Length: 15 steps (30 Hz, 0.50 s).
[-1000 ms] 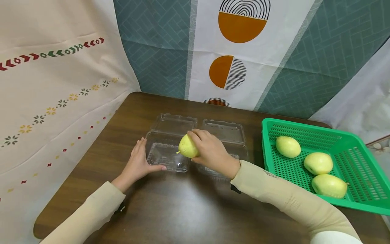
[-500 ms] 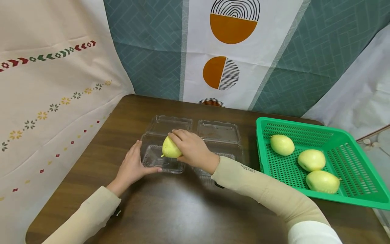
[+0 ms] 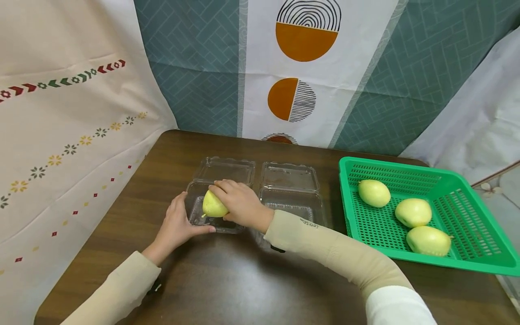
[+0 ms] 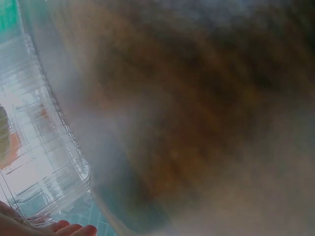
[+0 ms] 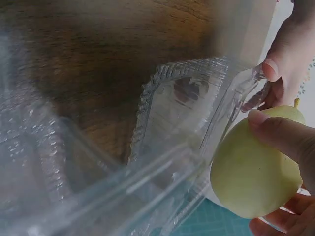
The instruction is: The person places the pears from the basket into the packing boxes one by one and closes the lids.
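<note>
Brown tabletop (image 3: 252, 289) meets patterned cloth (image 3: 192, 81); right hand (image 3: 242, 204) grips a yellow fruit (image 3: 212, 206), left hand (image 3: 177, 224), spread, touches a container (image 3: 229, 225).

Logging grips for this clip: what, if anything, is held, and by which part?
The right hand holds a yellow-green fruit round its body, thumb and fingers on opposite sides, stem free. The left hand touches the clear container's rim.

On the worktop (image 3: 243, 284), two containers (image 3: 290, 208) stand side by side, lids (image 3: 290, 176) behind. To their right lies a basket (image 3: 455, 264) with three fruits (image 3: 413, 212) in it. A fourth fruit (image 3: 213, 205) is over the left container (image 3: 197, 203), in the right hand (image 3: 241, 205), right of the left hand (image 3: 174, 228).
</note>
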{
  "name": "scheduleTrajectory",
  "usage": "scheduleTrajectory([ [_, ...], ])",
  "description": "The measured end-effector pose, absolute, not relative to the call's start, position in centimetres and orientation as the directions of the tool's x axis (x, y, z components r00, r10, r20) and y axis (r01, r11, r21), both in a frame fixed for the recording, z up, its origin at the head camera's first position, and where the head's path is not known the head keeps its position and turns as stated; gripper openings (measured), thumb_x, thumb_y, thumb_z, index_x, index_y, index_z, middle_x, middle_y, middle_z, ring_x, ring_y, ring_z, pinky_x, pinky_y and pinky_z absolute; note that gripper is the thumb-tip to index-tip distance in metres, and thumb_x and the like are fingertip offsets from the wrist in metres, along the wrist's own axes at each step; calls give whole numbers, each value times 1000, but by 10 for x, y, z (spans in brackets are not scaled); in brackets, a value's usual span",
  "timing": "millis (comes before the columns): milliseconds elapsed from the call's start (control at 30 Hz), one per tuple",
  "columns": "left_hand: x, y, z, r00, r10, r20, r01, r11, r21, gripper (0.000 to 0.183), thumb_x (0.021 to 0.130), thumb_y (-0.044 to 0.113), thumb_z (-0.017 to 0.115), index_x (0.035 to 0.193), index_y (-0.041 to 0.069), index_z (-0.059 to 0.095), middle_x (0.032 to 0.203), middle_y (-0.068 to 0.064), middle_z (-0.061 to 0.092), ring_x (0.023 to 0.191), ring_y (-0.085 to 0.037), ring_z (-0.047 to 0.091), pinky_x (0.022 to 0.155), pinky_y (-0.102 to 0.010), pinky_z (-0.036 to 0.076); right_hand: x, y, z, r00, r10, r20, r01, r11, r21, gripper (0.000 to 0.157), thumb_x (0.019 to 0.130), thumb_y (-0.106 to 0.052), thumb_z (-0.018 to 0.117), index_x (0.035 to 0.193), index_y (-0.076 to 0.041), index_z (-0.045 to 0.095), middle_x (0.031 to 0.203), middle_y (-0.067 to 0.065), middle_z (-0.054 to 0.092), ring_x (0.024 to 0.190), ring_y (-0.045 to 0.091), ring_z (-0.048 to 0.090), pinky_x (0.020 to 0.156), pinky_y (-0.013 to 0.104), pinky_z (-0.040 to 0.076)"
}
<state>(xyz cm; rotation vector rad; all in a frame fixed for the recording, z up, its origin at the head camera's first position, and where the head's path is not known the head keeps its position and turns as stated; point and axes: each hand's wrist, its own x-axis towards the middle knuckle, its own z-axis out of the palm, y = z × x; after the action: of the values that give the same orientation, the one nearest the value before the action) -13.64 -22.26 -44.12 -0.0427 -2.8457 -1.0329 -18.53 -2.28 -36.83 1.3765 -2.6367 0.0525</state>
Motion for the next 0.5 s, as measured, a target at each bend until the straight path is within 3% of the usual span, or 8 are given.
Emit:
scheduleTrajectory([
  [500,-134,-222,-437,-996,-15,88,43,786,617,125,57,50,88,142,-13,22,143,-34,30,127,-52,33,100,-66,33,-186,-42,-384,-555,-826,95,-829,558,14,80,73,-33,83,139,-10,45,139,6,50,127,21,49,106,33,41],
])
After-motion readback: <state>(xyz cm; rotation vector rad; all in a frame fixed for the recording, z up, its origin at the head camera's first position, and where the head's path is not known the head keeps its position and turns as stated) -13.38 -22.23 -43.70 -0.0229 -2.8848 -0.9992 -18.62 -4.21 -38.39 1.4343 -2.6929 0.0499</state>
